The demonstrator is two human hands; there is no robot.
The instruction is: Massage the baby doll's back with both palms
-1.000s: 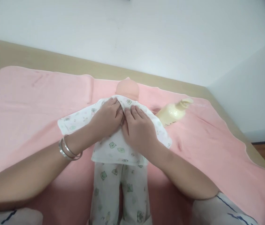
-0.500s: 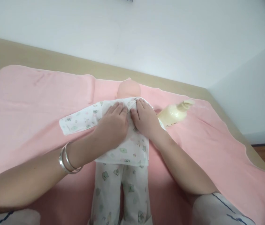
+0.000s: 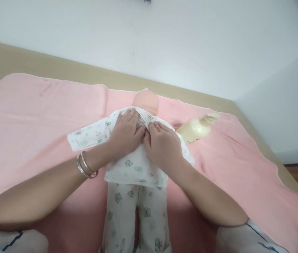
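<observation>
A baby doll lies on its back, and its smooth head point(image 3: 146, 100) shows above a white printed baby top point(image 3: 135, 172). Printed trousers point(image 3: 122, 211) of the same pattern cover its legs. My left hand point(image 3: 127, 131), with silver bangles point(image 3: 83, 165) at the wrist, is closed on the top's cloth at the chest, just under the neckline. Beside it, my right hand point(image 3: 163, 142) pinches the overlapping front edge, its thumb close to the left thumb. The fingertips are partly buried in the folds. The doll's lower face and neck are hidden.
A pale yellow pump bottle point(image 3: 195, 130) lies tilted on the right, close to the doll's sleeve. Beneath everything spreads a pink blanket point(image 3: 45, 109) over a beige surface point(image 3: 3, 56). A white wall point(image 3: 164, 42) rises behind.
My left hand has moved up towards the neckline, while my right hand has shifted slightly down and right. The neckline cloth is now bunched between them, exposing a little more of the head.
</observation>
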